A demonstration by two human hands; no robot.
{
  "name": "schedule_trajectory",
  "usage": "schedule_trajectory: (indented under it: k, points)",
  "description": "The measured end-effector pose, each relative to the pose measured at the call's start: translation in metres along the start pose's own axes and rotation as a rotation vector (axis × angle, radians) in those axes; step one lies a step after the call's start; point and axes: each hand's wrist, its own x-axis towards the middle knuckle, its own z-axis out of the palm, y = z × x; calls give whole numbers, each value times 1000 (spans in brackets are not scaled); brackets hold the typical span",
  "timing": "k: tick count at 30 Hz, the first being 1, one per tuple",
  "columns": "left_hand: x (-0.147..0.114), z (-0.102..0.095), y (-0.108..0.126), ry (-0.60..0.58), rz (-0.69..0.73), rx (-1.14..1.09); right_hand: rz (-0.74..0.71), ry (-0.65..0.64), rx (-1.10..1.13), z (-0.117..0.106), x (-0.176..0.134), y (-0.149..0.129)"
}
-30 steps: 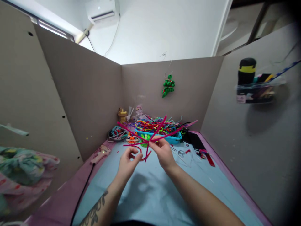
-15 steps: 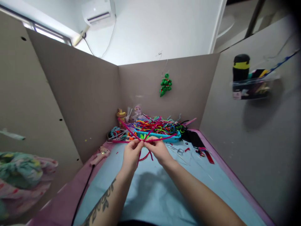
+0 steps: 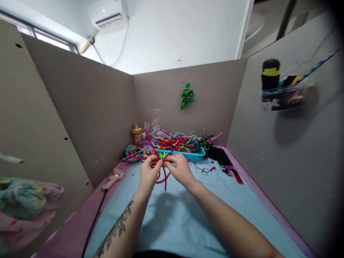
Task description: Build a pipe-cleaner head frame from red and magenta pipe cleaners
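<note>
Spread of thin magenta fuzzy craft stems [image 3: 165, 177], crossed at one centre, is held up in the air in front of the bright blue rectangular plastic tray [image 3: 197, 156], on the wearer's side of it. Centre is pinched by the bare left hand [image 3: 149, 173], thumb against fingers, grip closed. Same centre is pinched just beside it by the bare right hand [image 3: 180, 168], also closed; fingertips of both nearly meet. Free ends are splayed outward: one pointed up and left toward the tray's left end, one out left, one hanging down below the hands. Stem ends inside the fists are hidden.

A curved red fuzzy strand [image 3: 159, 182] is seen below the hands, in front of the tray; whether it is joined to the held stems cannot be told.

Tray is piled with a tangled heap of multicoloured fuzzy stems [image 3: 177, 141]. A bright green fuzzy piece [image 3: 163, 156] is partly covered by the hands, at the tray's front. Small metal scissors [image 3: 205, 171] are laid in front of the tray's right end, on the light blue sheet [image 3: 166, 222]. A dark round dish [image 3: 131, 153] is placed left of the tray. A green beaded-looking ornament [image 3: 187, 96] is hung above the tray, before the grey-brown panel.
</note>
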Motion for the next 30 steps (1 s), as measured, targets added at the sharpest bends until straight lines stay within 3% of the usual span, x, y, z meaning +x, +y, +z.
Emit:
schedule_trajectory:
  k: [4, 8, 13, 17, 25, 30]
  points:
    - [0, 2, -1, -29, -50, -20, 152, -109, 251, 3, 4, 5]
    - [4, 0, 0, -46, -202, -174, 255, -289, 490, 2, 5, 9]
    - [12, -10, 9, -128, -465, -363, 170, -431, 782, -3, 5, 14]
    - [20, -20, 12, -190, -602, -444, 89, -479, 865, -10, 4, 11]
    - [38, -34, 8, -186, -729, -489, -134, -484, 870, -23, 5, 12]
    - [44, -41, 11, -190, -780, -491, -170, -511, 811, -27, 6, 21]
